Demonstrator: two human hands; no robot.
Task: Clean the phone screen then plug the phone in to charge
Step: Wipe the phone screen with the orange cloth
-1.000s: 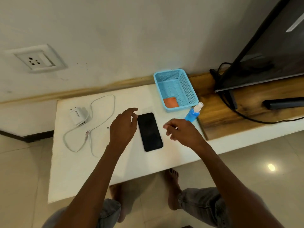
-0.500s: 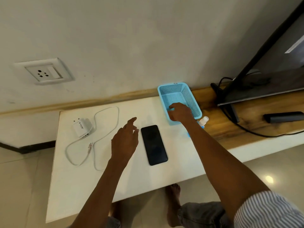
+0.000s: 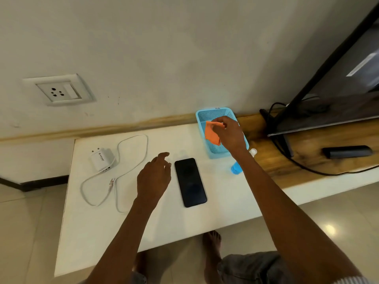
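Observation:
A black phone (image 3: 190,182) lies screen up in the middle of the white table (image 3: 102,232). My left hand (image 3: 154,177) hovers just left of it with relaxed fingers, holding nothing. My right hand (image 3: 229,134) is raised over the blue basket (image 3: 217,154) and pinches an orange cloth (image 3: 212,133), which hangs above the basket. A white charger plug (image 3: 101,159) with its white cable (image 3: 123,177) lies at the table's left. A wall socket (image 3: 59,92) sits above it on the wall.
A blue spray bottle (image 3: 238,167) with a white cap stands right of the phone, partly behind my right forearm. A wooden shelf (image 3: 307,156) on the right bears a TV (image 3: 338,89), black cables and a dark remote (image 3: 346,151). My bare feet show below the table.
My right hand went from the spray bottle into the basket, took hold of the orange cloth and lifted it out. My left hand stayed beside the phone.

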